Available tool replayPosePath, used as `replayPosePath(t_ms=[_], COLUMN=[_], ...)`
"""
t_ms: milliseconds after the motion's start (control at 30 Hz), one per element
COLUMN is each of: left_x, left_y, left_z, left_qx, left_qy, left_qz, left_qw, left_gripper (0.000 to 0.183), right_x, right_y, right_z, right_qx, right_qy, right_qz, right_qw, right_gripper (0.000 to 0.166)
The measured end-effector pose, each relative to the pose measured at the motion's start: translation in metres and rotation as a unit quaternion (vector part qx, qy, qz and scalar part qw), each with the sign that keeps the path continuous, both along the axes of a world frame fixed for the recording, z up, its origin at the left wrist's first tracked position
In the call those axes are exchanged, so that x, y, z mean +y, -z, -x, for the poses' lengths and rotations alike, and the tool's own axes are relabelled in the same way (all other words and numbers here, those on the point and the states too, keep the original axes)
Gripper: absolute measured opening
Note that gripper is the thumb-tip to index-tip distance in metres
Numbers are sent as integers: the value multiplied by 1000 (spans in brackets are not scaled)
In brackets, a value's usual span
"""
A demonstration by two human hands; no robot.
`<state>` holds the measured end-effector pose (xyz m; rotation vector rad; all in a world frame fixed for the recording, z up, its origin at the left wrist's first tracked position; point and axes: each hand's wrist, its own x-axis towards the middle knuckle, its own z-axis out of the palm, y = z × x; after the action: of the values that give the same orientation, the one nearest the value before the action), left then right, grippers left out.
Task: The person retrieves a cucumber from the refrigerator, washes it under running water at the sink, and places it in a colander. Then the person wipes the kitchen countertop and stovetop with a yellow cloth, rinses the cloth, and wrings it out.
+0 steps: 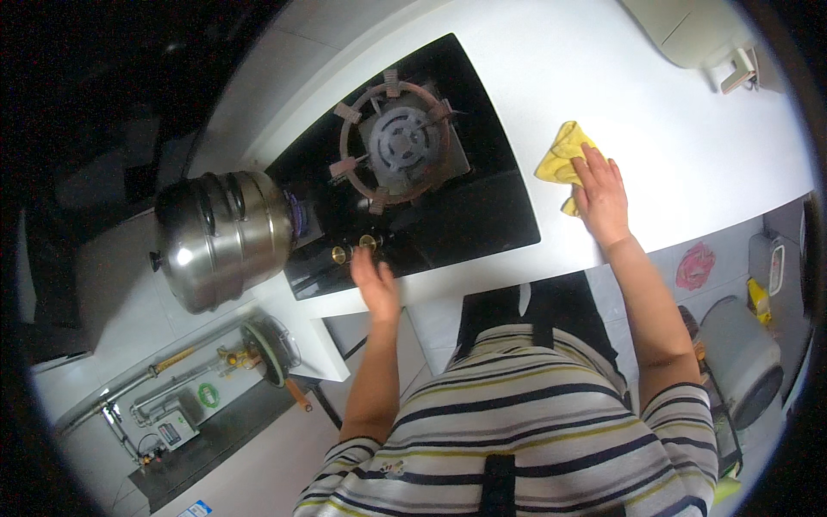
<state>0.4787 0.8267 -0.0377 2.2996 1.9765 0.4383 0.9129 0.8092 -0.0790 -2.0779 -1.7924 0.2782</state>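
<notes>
My right hand (602, 194) lies over a crumpled yellow cloth (561, 158) on the white countertop (652, 155), to the right of the stove, and holds it against the surface. At the front of the black glass gas cooktop (481, 210), my left hand (376, 284) is beside two gold-topped control knobs, a left knob (340, 254) and a right knob (367, 242). Its thumb is apart from the fingers, and whether a fingertip touches a knob is unclear. A bare burner (404, 139) with a round pan support (347, 167) sits behind the knobs.
A stacked steel steamer pot (226, 239) stands over the left burner, with a bluish-purple flame (297, 214) at its base. A pale appliance (694, 32) occupies the far right counter. Below left are a gas meter (171, 428), pipes and a hanging pan (266, 352). A grey bin (740, 358) stands lower right.
</notes>
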Motion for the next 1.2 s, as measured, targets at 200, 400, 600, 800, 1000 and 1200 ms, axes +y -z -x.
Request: replayPosePath(t_ms=[200, 400, 600, 800, 1000, 1200], left_x=[-59, -56, -67, -65, -67, -94], left_y=[15, 36, 49, 46, 33, 43], left_z=[-86, -102, -94, -91, -85, -54], left_qx=[77, 146, 139, 89, 20, -36], left_qy=[177, 133, 142, 141, 144, 54], left_qz=[238, 285, 251, 260, 235, 177], left_qw=[952, 938, 947, 951, 961, 982], left_gripper=[71, 75, 81, 77, 68, 66], right_x=[87, 180, 111, -23, -81, 11], right_y=[10, 33, 12, -18, 3, 15], right_z=[-15, 8, 78, 84, 4, -15], right_qx=[10, 188, 168, 125, -35, 115], right_qy=[3, 0, -32, -127, -214, 150], right_qz=[-68, -103, -112, -18, 21, -76], right_qw=[998, 977, 979, 984, 976, 979], right_gripper=[41, 35, 41, 49, 41, 32])
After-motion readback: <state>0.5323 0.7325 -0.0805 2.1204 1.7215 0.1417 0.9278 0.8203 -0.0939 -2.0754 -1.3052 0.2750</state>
